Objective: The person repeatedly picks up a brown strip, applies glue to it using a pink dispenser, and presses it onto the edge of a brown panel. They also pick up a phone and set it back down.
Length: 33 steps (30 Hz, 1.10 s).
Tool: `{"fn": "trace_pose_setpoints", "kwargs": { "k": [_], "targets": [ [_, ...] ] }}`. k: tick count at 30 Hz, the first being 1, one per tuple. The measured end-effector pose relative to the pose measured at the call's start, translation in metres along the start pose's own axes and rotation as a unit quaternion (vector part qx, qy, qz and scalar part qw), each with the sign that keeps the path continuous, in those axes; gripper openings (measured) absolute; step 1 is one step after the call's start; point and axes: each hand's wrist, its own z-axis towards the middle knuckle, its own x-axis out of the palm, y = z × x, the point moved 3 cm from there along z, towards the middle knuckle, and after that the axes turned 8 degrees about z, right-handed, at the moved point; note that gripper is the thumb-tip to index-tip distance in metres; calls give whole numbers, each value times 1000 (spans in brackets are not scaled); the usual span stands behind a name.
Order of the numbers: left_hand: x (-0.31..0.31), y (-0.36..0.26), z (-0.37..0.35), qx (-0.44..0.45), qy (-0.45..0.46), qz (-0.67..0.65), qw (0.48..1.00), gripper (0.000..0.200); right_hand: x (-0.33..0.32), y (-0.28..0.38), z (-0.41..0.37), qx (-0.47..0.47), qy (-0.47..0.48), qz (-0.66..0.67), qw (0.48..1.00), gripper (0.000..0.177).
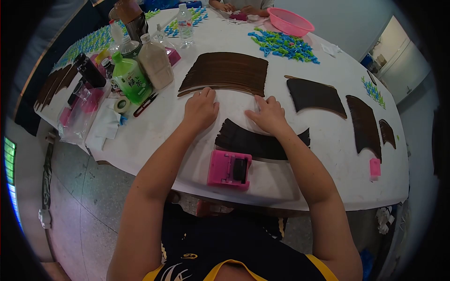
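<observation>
A wide row of thin dark brown strips lies side by side on the white-covered table, its near edge just in front of both hands. My left hand rests its fingertips on that near edge, left of the middle, fingers stretched forward. At the near right corner, my right hand touches the edge with its fingertips, thumb spread away. Partly under my right forearm lies a curved black-brown row of strips. Close to the table's front edge sits a pink holder with a black roller.
To the right lie more dark strip rows and a small pink piece. Bottles crowd the left beside a tape roll. Blue and green clips are heaped near a pink basin; a person's hands are at the far side.
</observation>
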Motion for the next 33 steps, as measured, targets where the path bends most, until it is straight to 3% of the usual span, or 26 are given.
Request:
{"fn": "trace_pose_setpoints", "kwargs": {
  "k": [33],
  "targets": [
    [4,1,-1,-26,-2,12,1000,36,-1,1,1,7,-1,-17,1000,78]
  ]
}}
